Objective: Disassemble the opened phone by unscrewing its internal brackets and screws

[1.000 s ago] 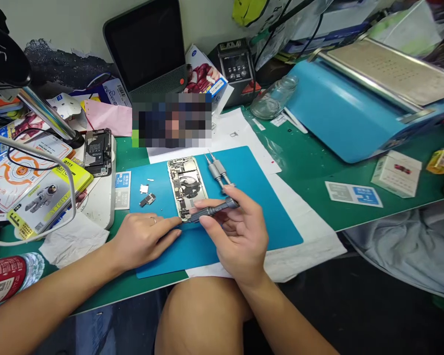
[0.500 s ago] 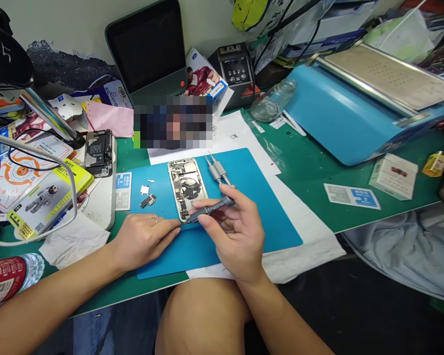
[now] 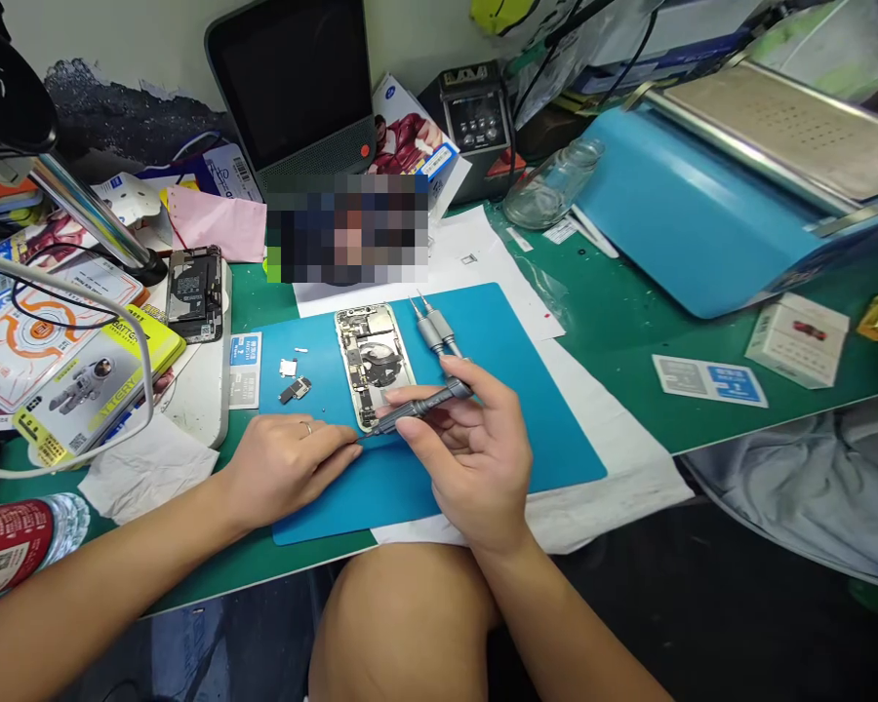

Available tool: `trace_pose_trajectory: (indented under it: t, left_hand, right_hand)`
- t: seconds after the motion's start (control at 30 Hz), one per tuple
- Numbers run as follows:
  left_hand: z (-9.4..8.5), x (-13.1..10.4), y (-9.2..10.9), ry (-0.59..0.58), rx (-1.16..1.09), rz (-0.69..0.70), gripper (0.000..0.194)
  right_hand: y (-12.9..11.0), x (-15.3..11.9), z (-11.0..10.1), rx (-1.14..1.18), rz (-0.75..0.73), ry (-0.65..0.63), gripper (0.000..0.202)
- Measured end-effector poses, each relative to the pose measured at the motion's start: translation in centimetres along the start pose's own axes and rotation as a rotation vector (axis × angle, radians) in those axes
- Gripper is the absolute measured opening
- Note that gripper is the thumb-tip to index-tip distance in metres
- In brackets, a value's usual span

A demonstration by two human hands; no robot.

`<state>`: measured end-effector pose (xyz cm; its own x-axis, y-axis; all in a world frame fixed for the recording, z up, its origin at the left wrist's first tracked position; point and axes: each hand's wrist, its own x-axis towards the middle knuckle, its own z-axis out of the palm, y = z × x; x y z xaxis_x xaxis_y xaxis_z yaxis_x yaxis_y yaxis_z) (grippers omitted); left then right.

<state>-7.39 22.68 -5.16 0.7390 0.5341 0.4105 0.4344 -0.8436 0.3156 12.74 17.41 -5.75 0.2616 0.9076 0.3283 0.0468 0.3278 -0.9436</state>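
Note:
An opened phone [image 3: 380, 356], its inner parts bare, lies on a blue mat [image 3: 307, 522]. My right hand [image 3: 479, 458] is closed round a grey screwdriver [image 3: 410, 409], tilted with its tip down and left at the phone's lower end. Two more grey screwdrivers [image 3: 435, 327] point away beyond that hand; whether its fingers touch them I cannot tell. My left hand [image 3: 285, 468], a ring on one finger, rests on the mat with its fingers pressed together at the screwdriver's tip. Anything pinched there is hidden. Small loose phone parts [image 3: 295, 390] lie left of the phone.
Another opened phone [image 3: 195, 292] lies on a white device at left, beside battery boxes [image 3: 95, 385] and crumpled tissue [image 3: 150, 468]. A red-labelled bottle [image 3: 15, 546] stands lower left. A glass jar [image 3: 552, 185], blue machine [image 3: 673, 214] and small white box [image 3: 797, 339] are at right.
The view has shifted slightly, moving most things a little within the picture. Both hands keep nearly the same pose at the phone's lower end, the screwdriver still in my right hand.

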Motion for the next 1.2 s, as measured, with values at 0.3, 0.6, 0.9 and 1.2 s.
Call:
trace_pose_trajectory:
  t: [0.3,0.6,0.9,1.2]
  left_hand:
    - [-0.17,0.14,0.17,-0.014,-0.011,-0.028,0.019]
    - [-0.15,0.15,0.12,-0.022,0.002,-0.012,0.021]
    - [-0.28,0.17,0.18,-0.019,-0.027,0.005,0.020]
    - [-0.35,0.29,0.26,-0.003,-0.013,0.020,0.026]
  right_hand:
    - [-0.03,-0.02,-0.04,0.004,-0.008,0.001,0.052]
    - [0.14,0.04,-0.04,-0.019,-0.028,-0.027,0.048]
    - [0.43,-0.09,0.10,-0.032,-0.071,-0.052,0.057]
    - [0.79,-0.45,0.05,-0.155,-0.172,-0.109,0.059]
